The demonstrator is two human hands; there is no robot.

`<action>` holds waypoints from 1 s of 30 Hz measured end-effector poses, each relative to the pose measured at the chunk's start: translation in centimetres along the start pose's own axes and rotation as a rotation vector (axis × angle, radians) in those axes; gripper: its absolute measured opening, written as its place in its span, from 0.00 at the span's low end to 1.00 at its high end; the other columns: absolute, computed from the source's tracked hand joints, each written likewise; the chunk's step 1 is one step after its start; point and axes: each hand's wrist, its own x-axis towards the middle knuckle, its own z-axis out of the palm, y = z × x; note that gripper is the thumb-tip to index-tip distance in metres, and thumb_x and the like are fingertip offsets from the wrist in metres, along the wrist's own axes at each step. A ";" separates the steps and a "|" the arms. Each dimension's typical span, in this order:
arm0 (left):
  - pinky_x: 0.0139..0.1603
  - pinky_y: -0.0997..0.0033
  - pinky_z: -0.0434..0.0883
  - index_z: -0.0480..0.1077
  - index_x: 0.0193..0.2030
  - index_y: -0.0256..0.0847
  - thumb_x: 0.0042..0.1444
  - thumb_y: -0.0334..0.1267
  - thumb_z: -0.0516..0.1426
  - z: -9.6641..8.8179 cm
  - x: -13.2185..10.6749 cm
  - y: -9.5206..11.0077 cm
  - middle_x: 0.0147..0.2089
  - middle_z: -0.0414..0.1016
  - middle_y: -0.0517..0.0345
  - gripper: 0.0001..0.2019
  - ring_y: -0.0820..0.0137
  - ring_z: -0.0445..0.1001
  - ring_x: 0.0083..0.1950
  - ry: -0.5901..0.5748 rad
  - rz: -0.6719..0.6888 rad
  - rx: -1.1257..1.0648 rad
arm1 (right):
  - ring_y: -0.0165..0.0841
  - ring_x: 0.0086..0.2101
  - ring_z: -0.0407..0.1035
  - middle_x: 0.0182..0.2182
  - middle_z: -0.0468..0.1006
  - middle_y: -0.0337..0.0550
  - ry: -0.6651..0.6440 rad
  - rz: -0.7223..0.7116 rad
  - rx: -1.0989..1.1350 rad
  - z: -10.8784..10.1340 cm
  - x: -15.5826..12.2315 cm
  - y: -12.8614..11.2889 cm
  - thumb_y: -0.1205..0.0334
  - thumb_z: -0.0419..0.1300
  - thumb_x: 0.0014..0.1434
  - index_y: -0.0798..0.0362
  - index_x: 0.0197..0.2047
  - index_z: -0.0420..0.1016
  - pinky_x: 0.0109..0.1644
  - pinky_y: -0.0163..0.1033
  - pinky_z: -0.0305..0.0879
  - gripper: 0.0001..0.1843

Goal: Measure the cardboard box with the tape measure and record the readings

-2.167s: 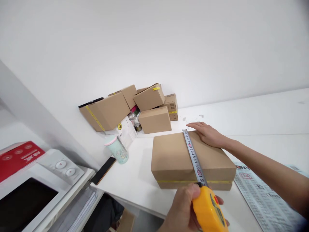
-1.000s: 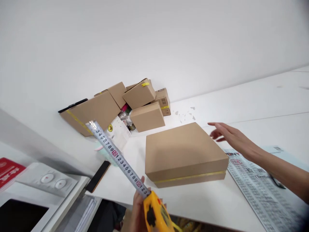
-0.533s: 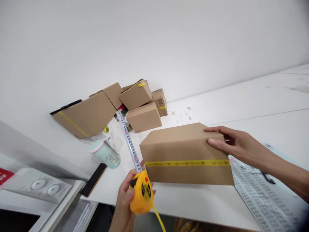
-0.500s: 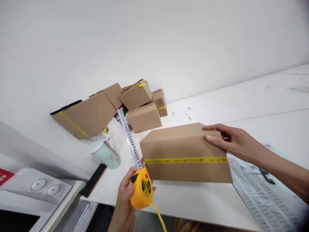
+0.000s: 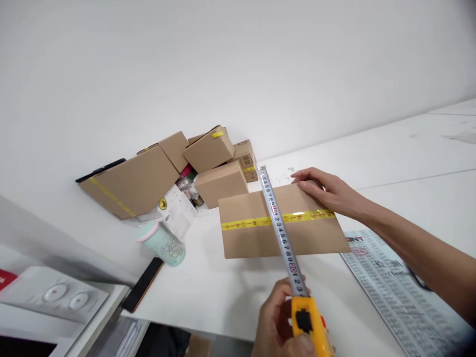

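Observation:
My left hand is closed round a yellow tape measure near the table's front edge. Its metal blade is pulled out and runs up in front of a brown cardboard box, overlapping the box in view; whether it touches the box I cannot tell. A strip of yellow printed tape crosses the box's face. At the box's upper right, my right hand grips the box, thumb on the near side and fingers behind the edge. The box is tilted, its taped face toward me.
Several cardboard boxes stand against the wall at the back left. A mint cup with a pink rim, a white paper packet and a dark flat case lie at left. A printed sheet covers the right side.
The left hand has moved right with the tape measure, whose blade now crosses the box instead of standing left of it. The right hand has tipped the box, bringing its taped face toward me.

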 end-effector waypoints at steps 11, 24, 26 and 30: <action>0.44 0.62 0.74 0.70 0.51 0.40 0.40 0.55 0.74 -0.3 0.7 -3.0 0.37 0.76 0.54 0.36 0.64 0.78 0.37 -0.011 -0.058 0.013 | 0.44 0.42 0.70 0.41 0.77 0.48 -0.002 -0.293 -0.460 0.6 1.0 0.0 0.59 0.43 0.71 0.40 0.68 0.68 0.46 0.50 0.70 0.27; 0.38 0.67 0.72 0.71 0.52 0.40 0.37 0.55 0.74 -0.9 0.7 -3.5 0.35 0.72 0.57 0.37 0.69 0.74 0.33 0.016 -0.066 0.009 | 0.42 0.40 0.69 0.44 0.78 0.47 -0.077 -0.305 -0.627 0.5 2.0 -0.1 0.66 0.46 0.67 0.32 0.64 0.75 0.40 0.47 0.67 0.30; 0.36 0.70 0.70 0.72 0.51 0.40 0.37 0.56 0.74 -0.9 0.9 -3.5 0.35 0.73 0.56 0.36 0.71 0.72 0.33 0.020 -0.062 0.010 | 0.42 0.40 0.69 0.44 0.78 0.47 -0.071 -0.315 -0.628 0.5 2.1 0.0 0.66 0.46 0.67 0.33 0.62 0.77 0.40 0.47 0.67 0.29; 0.36 0.70 0.69 0.71 0.50 0.39 0.37 0.54 0.75 -0.7 1.3 -3.6 0.37 0.73 0.55 0.36 0.71 0.72 0.33 0.018 -0.068 -0.007 | 0.41 0.41 0.70 0.44 0.78 0.46 -0.054 -0.328 -0.621 0.5 2.3 0.3 0.67 0.47 0.67 0.33 0.61 0.78 0.39 0.46 0.68 0.29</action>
